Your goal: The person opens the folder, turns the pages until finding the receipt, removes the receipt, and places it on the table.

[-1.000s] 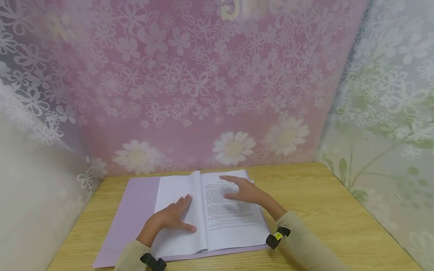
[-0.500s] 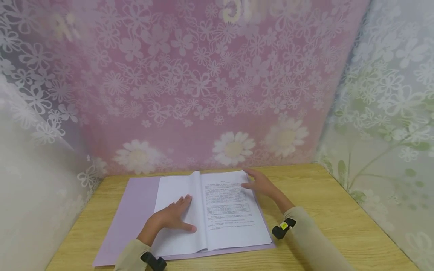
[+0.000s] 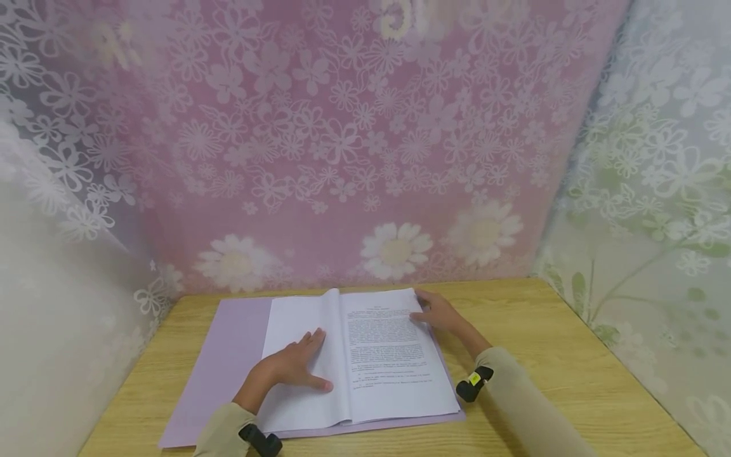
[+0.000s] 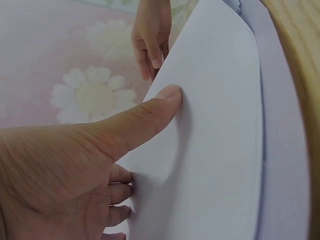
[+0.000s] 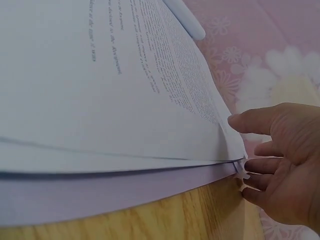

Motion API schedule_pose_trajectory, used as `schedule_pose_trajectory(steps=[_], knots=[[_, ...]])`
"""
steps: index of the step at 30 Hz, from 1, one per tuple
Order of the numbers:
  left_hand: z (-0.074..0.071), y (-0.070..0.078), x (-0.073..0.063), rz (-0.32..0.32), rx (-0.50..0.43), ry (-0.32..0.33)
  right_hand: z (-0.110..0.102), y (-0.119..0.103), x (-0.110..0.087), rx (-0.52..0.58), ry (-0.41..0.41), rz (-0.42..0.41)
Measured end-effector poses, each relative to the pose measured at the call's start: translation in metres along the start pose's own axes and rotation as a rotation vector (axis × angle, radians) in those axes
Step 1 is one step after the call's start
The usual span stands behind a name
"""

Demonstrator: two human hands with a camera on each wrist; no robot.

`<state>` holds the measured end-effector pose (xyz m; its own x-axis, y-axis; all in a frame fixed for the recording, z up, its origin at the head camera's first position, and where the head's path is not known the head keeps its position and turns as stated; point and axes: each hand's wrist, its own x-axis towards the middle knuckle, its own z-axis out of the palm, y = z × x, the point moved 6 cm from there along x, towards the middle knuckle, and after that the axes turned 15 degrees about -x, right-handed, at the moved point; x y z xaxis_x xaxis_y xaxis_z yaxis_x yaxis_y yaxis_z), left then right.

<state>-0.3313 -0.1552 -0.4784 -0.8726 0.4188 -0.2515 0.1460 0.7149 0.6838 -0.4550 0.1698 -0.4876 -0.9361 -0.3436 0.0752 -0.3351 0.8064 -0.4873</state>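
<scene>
A bound stack of printed sheets in a lilac folder [image 3: 228, 355] lies spread on the table. Its blank left page [image 4: 220, 130] curls up at the spine, and the right page [image 3: 388, 393] carries printed text. My left hand [image 3: 294, 365] rests spread on the blank page, thumb toward the spine; in the left wrist view its thumb lies on the paper. At the upper right edge of the text page is my right hand [image 3: 436, 312]. In the right wrist view its thumb [image 5: 245, 120] reaches over the page edge, while the other fingers lie beside the sheets' corner.
The wooden table [image 3: 542, 368] extends to the right of the folder. A pink floral curtain [image 3: 342, 158] hangs behind its back edge, with pale floral sheets [image 3: 645, 222] at the sides. Each wrist wears a black camera [image 3: 475, 383].
My right hand has moved right from above the printed page to its outer edge. The left hand has stayed on the blank page.
</scene>
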Motion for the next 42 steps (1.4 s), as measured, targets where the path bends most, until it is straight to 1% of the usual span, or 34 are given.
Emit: schedule_pose_trajectory(steps=[3,7,9,14,19,26,30,35,39,42], knots=[[0.000,0.001,0.000,0.003,0.004,0.002,0.001,0.000,-0.001,0.034,-0.002,0.005],[0.000,0.000,0.001,-0.004,0.000,-0.003,0.001,0.001,-0.002,0.052,-0.002,0.006],[0.001,0.000,0.001,-0.009,0.000,-0.007,0.001,0.001,-0.003,0.044,0.009,-0.004],[0.000,-0.001,0.002,-0.010,0.007,-0.002,-0.001,0.003,-0.002,0.063,0.048,-0.013],[-0.001,-0.001,0.002,-0.020,0.002,0.000,-0.002,0.001,-0.004,0.070,0.066,-0.029],[0.001,-0.001,0.002,-0.009,0.000,-0.005,-0.013,-0.013,-0.016,0.201,0.098,-0.108],[0.001,-0.002,0.002,-0.014,-0.005,-0.005,-0.016,-0.016,-0.022,0.278,0.083,-0.154],[0.001,-0.003,0.003,-0.009,0.008,0.000,-0.017,-0.016,-0.028,0.397,0.036,-0.199],[0.001,-0.002,0.003,-0.014,0.003,-0.004,-0.017,-0.014,-0.035,0.457,-0.009,-0.228],[0.001,-0.002,0.003,-0.015,0.003,-0.008,-0.017,-0.011,-0.038,0.487,-0.042,-0.231]])
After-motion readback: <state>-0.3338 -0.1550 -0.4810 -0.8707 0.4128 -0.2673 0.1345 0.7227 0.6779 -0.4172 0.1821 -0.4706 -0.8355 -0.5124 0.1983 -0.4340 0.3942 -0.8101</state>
